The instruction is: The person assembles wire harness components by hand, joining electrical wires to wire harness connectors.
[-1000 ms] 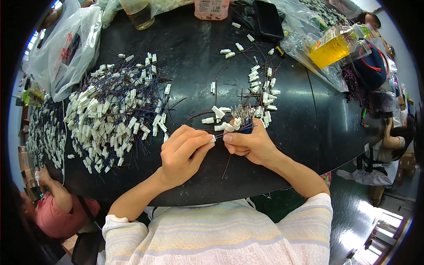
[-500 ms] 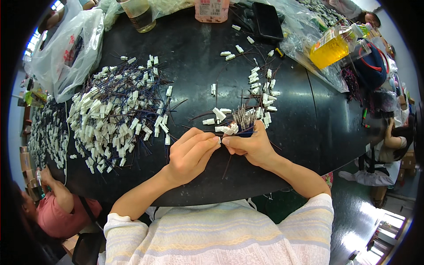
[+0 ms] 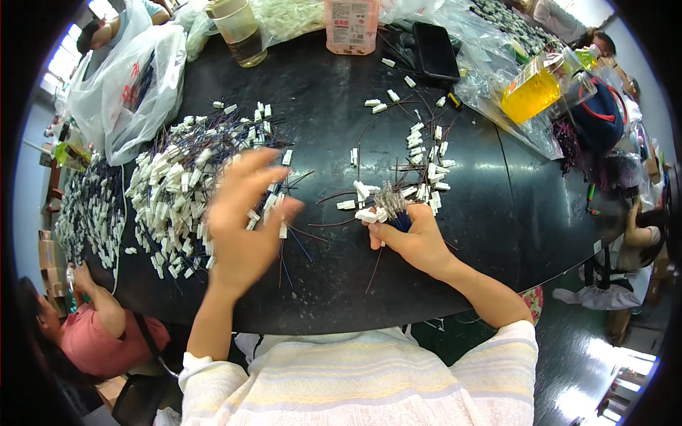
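Note:
My right hand [image 3: 420, 243] is closed round a bundle of dark blue wires [image 3: 402, 221] with bare metal terminals at their upper ends. A white plastic connector [image 3: 366, 215] sits by its thumb and fingertips; whether it is gripped or only lies there I cannot tell. My left hand [image 3: 245, 220], smeared by motion, is raised with fingers spread at the right side of a big pile of white connectors on dark wires [image 3: 167, 181]. Nothing shows in that hand. Beyond my right hand runs a loose column of wired white connectors [image 3: 433, 174].
On the black table [image 3: 320, 284], a clear cup [image 3: 238, 35], a pink-tinted container [image 3: 351, 28] and a black phone [image 3: 435, 53] stand or lie at the back. Plastic bags [image 3: 135, 92] are at left. A yellow-liquid bottle [image 3: 529, 92] is at right. Co-workers sit around.
My left hand has left the connector by my right hand and swung left to the big pile, its fingers opening. My right hand still holds the wire bundle. The view has shifted slightly.

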The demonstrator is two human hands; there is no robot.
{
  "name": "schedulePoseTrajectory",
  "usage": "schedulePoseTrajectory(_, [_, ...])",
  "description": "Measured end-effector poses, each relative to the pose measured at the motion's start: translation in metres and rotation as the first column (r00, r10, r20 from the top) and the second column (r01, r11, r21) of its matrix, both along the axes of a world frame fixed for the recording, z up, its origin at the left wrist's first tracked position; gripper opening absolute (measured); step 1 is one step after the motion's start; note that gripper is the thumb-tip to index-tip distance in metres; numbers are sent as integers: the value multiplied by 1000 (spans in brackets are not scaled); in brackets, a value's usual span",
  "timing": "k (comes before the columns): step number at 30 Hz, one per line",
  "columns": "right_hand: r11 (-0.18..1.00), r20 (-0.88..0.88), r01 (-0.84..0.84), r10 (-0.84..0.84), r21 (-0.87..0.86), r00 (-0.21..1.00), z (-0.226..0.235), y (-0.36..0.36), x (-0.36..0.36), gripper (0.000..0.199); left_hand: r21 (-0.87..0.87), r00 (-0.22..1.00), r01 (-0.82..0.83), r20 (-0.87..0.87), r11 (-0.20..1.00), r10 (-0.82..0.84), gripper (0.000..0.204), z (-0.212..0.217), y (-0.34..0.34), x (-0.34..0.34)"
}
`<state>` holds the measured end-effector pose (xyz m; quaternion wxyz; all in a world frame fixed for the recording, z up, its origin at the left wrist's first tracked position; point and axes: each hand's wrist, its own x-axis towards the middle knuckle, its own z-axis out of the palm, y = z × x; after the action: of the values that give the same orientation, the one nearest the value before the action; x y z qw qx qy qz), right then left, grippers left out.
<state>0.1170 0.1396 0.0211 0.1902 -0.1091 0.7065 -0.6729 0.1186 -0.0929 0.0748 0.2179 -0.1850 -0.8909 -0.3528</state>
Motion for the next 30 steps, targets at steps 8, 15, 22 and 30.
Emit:
schedulePoseTrajectory(8, [1000, -39, -7, 7, -7, 999, -2, 0, 7, 11, 308, 948, 202, 179, 930, -265, 35, -47, 67, -1])
schedulePoseTrajectory(15, [999, 75, -6, 9, -45, 997, 7, -1, 9, 9, 492, 917, 137, 265, 860, -298, 14, -47, 75, 6])
schedulePoseTrajectory(22, [961, 280, 3, 78, -277, 957, 4, 5, 2, 12, 770, 843, 58, 303, 635, -444, 12, -50, 70, 10])
schedulePoseTrajectory(30, [899, 369, 58, 119, -435, 922, 8, 2, 5, 20, 770, 796, -71, 426, 634, -429, 14, -26, 48, 12])
